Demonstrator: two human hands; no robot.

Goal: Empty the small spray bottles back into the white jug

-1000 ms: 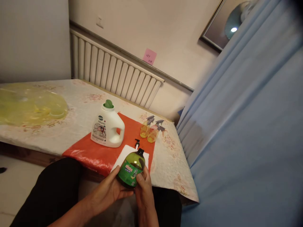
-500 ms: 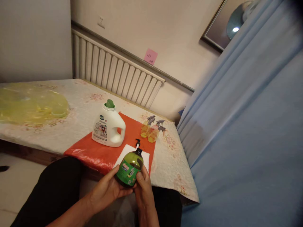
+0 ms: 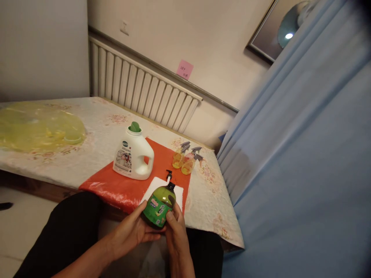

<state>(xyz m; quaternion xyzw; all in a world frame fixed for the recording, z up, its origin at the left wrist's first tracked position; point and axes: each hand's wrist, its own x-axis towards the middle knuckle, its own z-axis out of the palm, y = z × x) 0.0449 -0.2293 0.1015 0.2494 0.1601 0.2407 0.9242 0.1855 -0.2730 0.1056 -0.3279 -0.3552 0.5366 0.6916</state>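
A green bottle (image 3: pixel 158 208) with a printed label and a black neck is held between both of my hands. My left hand (image 3: pixel 135 227) cups its left side and underside. My right hand (image 3: pixel 176 227) wraps round its right side, the thumb lying on the label. Beyond the bottle lies a white cloth (image 3: pixel 153 184) on a red plastic sheet (image 3: pixel 113 188). A black pump head (image 3: pixel 169 173) with a white stem shows just behind the bottle's neck. To the left stands a white jug (image 3: pixel 131 158) with a green spout and a handle.
Several yellowish spray bottles (image 3: pixel 187 164) with grey triggers stand at the sheet's far right corner. A crumpled yellow plastic bag (image 3: pixel 37 127) lies on the flowered table cover (image 3: pixel 100 119). A blue curtain (image 3: pixel 290 154) hangs at right; a radiator (image 3: pixel 139 83) runs along the wall.
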